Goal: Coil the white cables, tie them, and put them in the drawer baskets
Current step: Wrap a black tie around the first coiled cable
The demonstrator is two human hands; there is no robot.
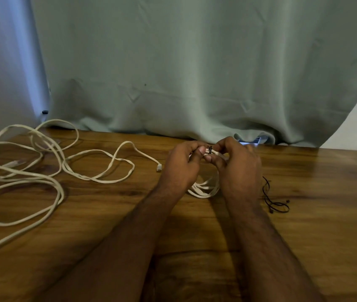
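Note:
A coiled white cable (206,188) hangs between my two hands above the wooden table (315,214). My left hand (182,166) grips the top of the coil. My right hand (236,164) pinches a small black tie (210,151) wrapped round the bundle there. The coil's lower loops rest on the table between my wrists. Loose white cables (42,168) sprawl in tangled loops over the left part of the table, one ending in a plug (159,167) near my left hand. No drawer basket is in view.
Several black ties (275,203) lie on the table just right of my right wrist. A pale green curtain (195,73) hangs behind the table's far edge. A small lit object (251,141) peeks out under the curtain behind my right hand.

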